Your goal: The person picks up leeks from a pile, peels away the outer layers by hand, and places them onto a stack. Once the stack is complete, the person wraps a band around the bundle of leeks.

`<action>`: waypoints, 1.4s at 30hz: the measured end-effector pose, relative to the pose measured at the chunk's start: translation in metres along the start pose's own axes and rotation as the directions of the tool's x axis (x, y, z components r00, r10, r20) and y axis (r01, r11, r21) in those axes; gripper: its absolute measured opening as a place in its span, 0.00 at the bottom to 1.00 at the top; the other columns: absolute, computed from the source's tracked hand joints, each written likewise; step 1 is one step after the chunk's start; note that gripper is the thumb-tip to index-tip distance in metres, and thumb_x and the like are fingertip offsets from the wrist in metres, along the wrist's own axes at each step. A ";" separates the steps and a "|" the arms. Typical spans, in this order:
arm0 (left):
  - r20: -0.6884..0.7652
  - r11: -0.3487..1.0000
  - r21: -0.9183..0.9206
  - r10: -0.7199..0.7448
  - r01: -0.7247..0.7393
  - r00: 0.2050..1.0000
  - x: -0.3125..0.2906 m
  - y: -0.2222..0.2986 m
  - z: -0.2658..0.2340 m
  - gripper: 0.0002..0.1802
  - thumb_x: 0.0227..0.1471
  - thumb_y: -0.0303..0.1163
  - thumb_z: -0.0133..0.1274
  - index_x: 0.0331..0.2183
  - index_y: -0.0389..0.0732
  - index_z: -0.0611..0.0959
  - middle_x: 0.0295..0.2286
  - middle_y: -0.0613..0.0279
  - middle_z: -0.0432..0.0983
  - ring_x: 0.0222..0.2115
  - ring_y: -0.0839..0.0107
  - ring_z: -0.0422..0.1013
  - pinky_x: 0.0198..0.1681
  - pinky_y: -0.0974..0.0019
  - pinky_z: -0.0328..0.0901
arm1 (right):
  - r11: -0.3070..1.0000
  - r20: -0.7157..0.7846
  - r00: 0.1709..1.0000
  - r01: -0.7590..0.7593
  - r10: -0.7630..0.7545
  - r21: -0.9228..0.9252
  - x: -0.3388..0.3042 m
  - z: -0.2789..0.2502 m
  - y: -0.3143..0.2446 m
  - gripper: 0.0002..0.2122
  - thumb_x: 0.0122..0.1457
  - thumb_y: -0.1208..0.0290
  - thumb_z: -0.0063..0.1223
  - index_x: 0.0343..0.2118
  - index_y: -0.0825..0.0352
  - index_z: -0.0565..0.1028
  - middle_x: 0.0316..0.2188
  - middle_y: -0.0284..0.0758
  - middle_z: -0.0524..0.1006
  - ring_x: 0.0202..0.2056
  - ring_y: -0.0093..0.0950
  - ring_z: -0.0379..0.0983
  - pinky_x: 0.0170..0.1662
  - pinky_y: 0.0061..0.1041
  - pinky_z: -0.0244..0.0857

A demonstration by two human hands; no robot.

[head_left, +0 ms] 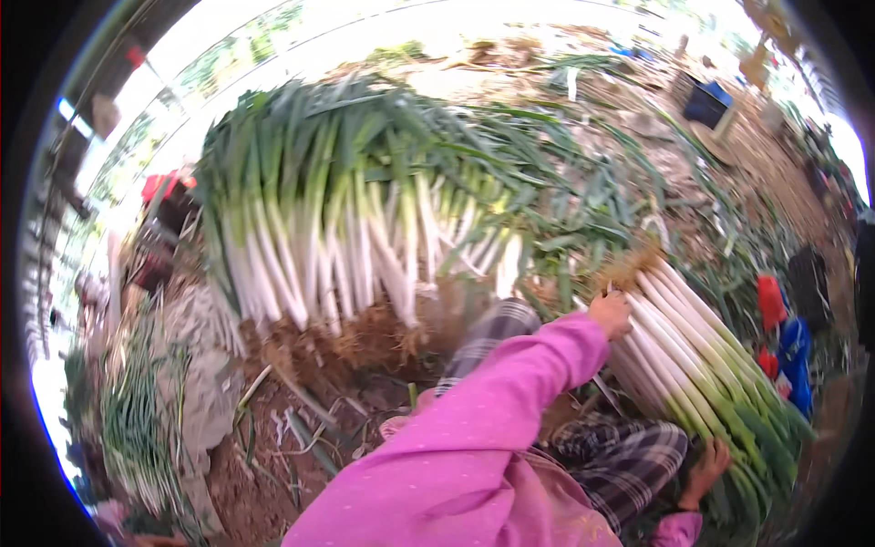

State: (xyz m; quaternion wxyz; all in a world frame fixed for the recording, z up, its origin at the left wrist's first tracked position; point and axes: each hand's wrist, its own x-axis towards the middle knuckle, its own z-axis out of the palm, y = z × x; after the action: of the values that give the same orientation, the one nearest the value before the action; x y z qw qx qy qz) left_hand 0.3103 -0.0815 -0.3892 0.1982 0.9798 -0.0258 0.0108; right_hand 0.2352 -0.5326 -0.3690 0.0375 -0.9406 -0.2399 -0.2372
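Observation:
A bundle of leeks (674,337) lies slanted at my right, its roots (629,267) toward the far side and its green leaves toward the near right. Reaching across my body, my left hand (611,314) is closed at the white shank of a leek on the bundle's left edge, close to the roots. Lower down, my right hand (709,469) curls around the leaf end of the same bundle, its fingers partly hidden against the greens. Both arms wear pink sleeves (492,410).
A large pile of leeks (355,201) lies ahead to the left, roots toward me. Thinner green stalks (141,428) rest at far left beside a grey sheet (205,401). Red (771,303) and blue (796,365) items stand at right. A dark bin (705,107) sits farther back.

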 end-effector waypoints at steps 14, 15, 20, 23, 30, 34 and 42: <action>-0.520 0.410 -0.112 -0.800 0.905 0.298 -0.243 -0.333 -0.135 0.19 0.45 0.34 0.55 0.41 0.37 0.73 0.40 0.53 0.70 0.42 0.55 0.68 0.44 0.58 0.65 | 0.996 0.080 0.997 0.023 -0.017 -0.081 -0.005 0.001 0.021 0.17 0.53 0.80 0.40 0.47 0.70 0.71 0.48 0.43 0.69 0.53 0.45 0.61 0.57 0.45 0.50; -0.475 0.369 -0.129 -0.838 0.920 0.269 -0.259 -0.341 -0.133 0.19 0.46 0.35 0.55 0.40 0.38 0.73 0.41 0.53 0.70 0.42 0.54 0.68 0.44 0.57 0.65 | 0.997 0.059 0.998 0.033 -0.029 -0.068 -0.004 0.001 0.020 0.17 0.52 0.80 0.40 0.46 0.70 0.71 0.47 0.43 0.69 0.53 0.44 0.61 0.57 0.45 0.50; -0.846 0.336 0.087 -0.472 0.938 0.248 -0.289 -0.359 -0.155 0.20 0.49 0.35 0.54 0.43 0.37 0.71 0.45 0.49 0.66 0.46 0.54 0.65 0.45 0.55 0.64 | 0.983 0.300 0.942 -0.106 0.148 -0.153 -0.009 -0.022 0.012 0.25 0.51 0.63 0.54 0.54 0.62 0.69 0.57 0.45 0.64 0.57 0.47 0.58 0.59 0.47 0.49; -0.692 0.168 -0.106 -0.720 0.980 0.049 -0.321 -0.396 -0.176 0.16 0.51 0.30 0.49 0.43 0.37 0.72 0.47 0.49 0.65 0.47 0.54 0.65 0.45 0.54 0.64 | 0.994 0.242 0.966 -0.072 0.089 -0.080 -0.007 -0.022 0.014 0.24 0.50 0.64 0.52 0.53 0.60 0.71 0.57 0.43 0.64 0.57 0.46 0.58 0.60 0.47 0.47; -0.605 0.349 -0.054 -0.757 0.936 0.247 -0.330 -0.409 -0.210 0.16 0.45 0.28 0.51 0.38 0.32 0.74 0.32 0.46 0.76 0.37 0.46 0.72 0.41 0.50 0.66 | 0.893 0.370 0.926 0.103 0.075 -0.438 -0.026 -0.004 0.050 0.33 0.52 0.55 0.51 0.62 0.50 0.57 0.63 0.39 0.54 0.61 0.47 0.51 0.61 0.52 0.42; -0.381 0.412 -0.429 -0.889 0.804 0.253 -0.328 -0.369 -0.219 0.22 0.42 0.32 0.56 0.38 0.27 0.73 0.35 0.42 0.76 0.37 0.53 0.74 0.42 0.57 0.67 | 0.777 0.528 0.771 0.071 0.355 -0.626 -0.030 0.013 0.056 0.35 0.57 0.43 0.39 0.65 0.46 0.44 0.66 0.33 0.45 0.63 0.47 0.45 0.62 0.52 0.40; -0.057 0.102 -0.992 -0.877 0.070 0.477 -0.255 -0.280 -0.208 0.18 0.51 0.25 0.51 0.41 0.24 0.67 0.30 0.48 0.73 0.25 0.60 0.76 0.26 0.63 0.74 | 0.942 0.178 0.984 0.050 0.011 -0.332 -0.017 0.019 0.022 0.23 0.54 0.64 0.41 0.54 0.62 0.63 0.54 0.44 0.63 0.55 0.45 0.60 0.57 0.47 0.52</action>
State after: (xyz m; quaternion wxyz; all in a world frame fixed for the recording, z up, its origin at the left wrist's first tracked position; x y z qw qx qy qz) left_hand 0.0691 0.2691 -0.3139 0.6929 0.5310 0.4051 0.2716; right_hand 0.2401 -0.5561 -0.3925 -0.1470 -0.9482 -0.2077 -0.1903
